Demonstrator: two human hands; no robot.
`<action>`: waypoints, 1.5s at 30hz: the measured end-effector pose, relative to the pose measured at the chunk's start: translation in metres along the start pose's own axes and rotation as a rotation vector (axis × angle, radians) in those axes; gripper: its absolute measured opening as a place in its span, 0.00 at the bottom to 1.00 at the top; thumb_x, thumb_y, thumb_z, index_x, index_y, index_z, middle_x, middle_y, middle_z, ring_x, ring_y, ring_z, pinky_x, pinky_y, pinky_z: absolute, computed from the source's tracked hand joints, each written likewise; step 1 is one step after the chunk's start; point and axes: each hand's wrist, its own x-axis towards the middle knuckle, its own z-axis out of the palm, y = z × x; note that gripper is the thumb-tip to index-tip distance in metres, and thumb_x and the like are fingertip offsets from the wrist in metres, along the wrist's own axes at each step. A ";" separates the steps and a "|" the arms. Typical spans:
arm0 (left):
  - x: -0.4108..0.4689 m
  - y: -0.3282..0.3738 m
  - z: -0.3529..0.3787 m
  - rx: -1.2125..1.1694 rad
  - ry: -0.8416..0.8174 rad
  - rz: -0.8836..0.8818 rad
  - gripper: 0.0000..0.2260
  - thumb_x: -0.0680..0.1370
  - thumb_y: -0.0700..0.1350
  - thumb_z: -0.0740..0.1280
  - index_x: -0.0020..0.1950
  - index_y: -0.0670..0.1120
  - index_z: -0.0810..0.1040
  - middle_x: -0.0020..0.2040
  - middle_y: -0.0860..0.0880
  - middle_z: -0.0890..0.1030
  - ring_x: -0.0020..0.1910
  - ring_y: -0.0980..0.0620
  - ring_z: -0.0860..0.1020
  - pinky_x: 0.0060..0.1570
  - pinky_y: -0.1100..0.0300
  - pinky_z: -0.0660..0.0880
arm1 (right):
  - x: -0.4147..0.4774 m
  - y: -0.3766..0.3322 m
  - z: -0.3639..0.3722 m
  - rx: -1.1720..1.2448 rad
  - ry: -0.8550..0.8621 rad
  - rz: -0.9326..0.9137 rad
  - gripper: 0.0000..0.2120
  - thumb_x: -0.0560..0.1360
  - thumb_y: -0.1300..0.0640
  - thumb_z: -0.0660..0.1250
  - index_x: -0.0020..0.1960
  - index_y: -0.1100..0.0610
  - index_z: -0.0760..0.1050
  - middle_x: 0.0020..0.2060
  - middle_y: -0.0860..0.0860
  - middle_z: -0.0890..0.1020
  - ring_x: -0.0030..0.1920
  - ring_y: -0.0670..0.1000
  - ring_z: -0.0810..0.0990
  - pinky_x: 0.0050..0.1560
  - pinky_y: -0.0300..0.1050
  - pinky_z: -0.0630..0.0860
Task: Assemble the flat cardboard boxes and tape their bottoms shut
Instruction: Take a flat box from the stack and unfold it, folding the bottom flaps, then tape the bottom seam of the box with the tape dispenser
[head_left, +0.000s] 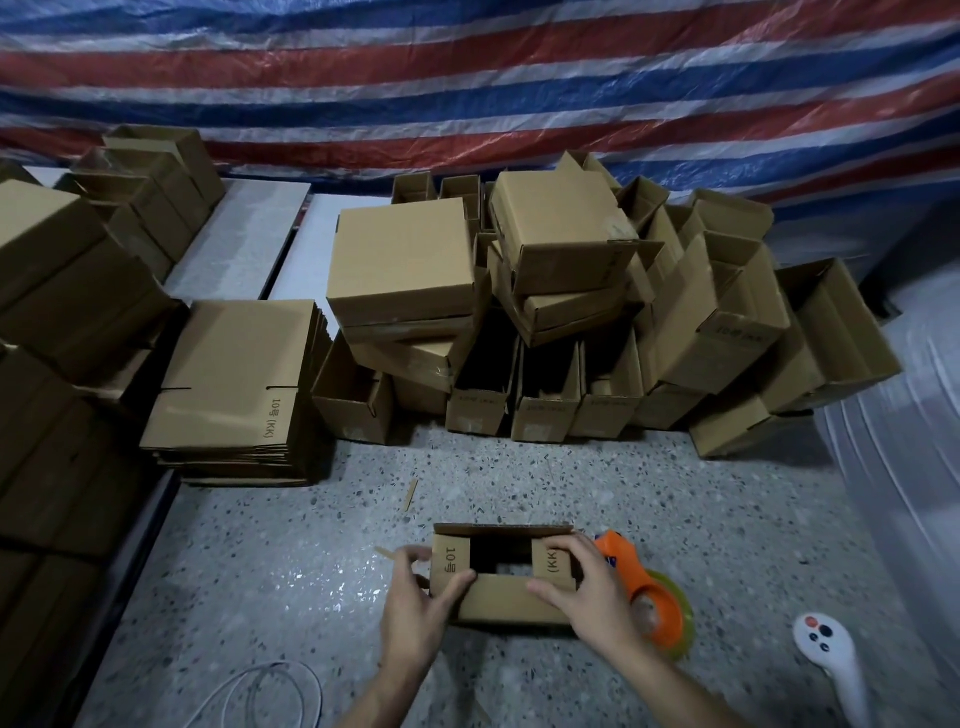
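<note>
Cardboard box (511, 597) takes shape at the lower centre of the frame, held just above a speckled floor (727, 519); the left hand (415, 592) grips its left end, fingers curled behind the side and thumb pressing on the near flap; the right hand (587, 587) curls over the printed right end flap, thumb likewise on the near flap; neither hand has anything else in it. Both short end flaps lie folded inward, the near long flap is down, the far long flap stands open and a dark gap shows between them; the bottom looks neither closed nor taped yet.

Thin corrugated board of this kind is likely light and hollow; stiff across its panels, it should hinge freely at the creases and bow if squeezed mid-wall; the surest hold is probably at the corners and along the fold lines, with flat thumb pressure keeping the flaps level for taping.

An orange tape dispenser (644, 592) lies just right of the box, partly behind the right hand; a stack of flat boxes (234, 384) sits at middle left; a pile of assembled boxes (519, 312) fills the centre and right; a striped tarp (467, 78) spans the top; a white controller (826, 649) lies at lower right and a white cable (270, 691) at the bottom left.
</note>
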 end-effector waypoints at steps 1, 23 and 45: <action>0.002 0.000 0.001 -0.016 0.015 -0.060 0.25 0.66 0.57 0.81 0.53 0.59 0.68 0.51 0.55 0.80 0.42 0.58 0.80 0.43 0.50 0.80 | -0.001 -0.001 0.003 -0.006 0.025 0.002 0.21 0.68 0.46 0.79 0.56 0.43 0.75 0.56 0.37 0.77 0.59 0.40 0.76 0.60 0.42 0.74; 0.003 0.024 -0.013 0.498 -0.057 0.352 0.36 0.74 0.63 0.70 0.79 0.59 0.61 0.80 0.61 0.58 0.70 0.55 0.73 0.58 0.50 0.79 | -0.008 -0.010 0.005 -0.199 0.073 -0.070 0.42 0.70 0.44 0.77 0.71 0.26 0.52 0.75 0.42 0.56 0.71 0.46 0.66 0.61 0.38 0.74; -0.038 0.009 0.003 0.944 -0.005 0.408 0.34 0.83 0.60 0.38 0.76 0.42 0.69 0.76 0.47 0.68 0.74 0.44 0.70 0.68 0.46 0.71 | -0.033 0.014 0.022 -0.542 0.110 -0.147 0.27 0.81 0.36 0.56 0.78 0.40 0.59 0.79 0.36 0.45 0.80 0.48 0.55 0.73 0.49 0.66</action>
